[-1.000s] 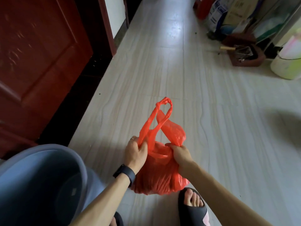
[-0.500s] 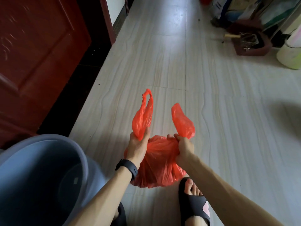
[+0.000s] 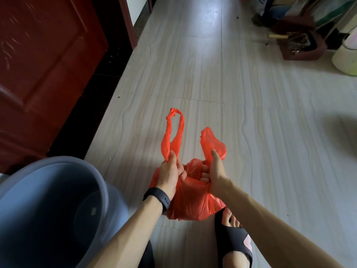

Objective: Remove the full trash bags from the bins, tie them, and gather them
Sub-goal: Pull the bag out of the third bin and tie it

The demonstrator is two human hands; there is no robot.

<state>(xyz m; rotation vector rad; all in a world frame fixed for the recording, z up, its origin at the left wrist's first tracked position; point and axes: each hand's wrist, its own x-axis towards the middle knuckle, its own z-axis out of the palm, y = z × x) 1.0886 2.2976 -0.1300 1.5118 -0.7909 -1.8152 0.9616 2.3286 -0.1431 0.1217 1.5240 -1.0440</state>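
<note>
Pale wood-grain tile floor (image 3: 193, 74), hallway.
Bears: red trash bag (image 3: 191, 206); blue-grey bin (image 3: 104, 188), left; black sandal (image 3: 231, 238); dark red dustpan (image 3: 301, 45) and pale bucket (image 3: 345, 59), far right.

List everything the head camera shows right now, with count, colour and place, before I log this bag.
trash bag: one, orange-red, on the floor between the hands, its two handles held up apart, not yet knotted
bin: one, blue-grey, lower left, no bag inside
door: one, dark red, left side
floor: pale tiles, centre
brown tray: one, upper right, contents unclear
pale bucket: one, right edge, partly cut off
clutter by the wall: number unclear, top right
wristband: one, black, left wrist
sandal: one, black, right foot
left hand: grips the left handle
right hand: grips the right handle
</note>
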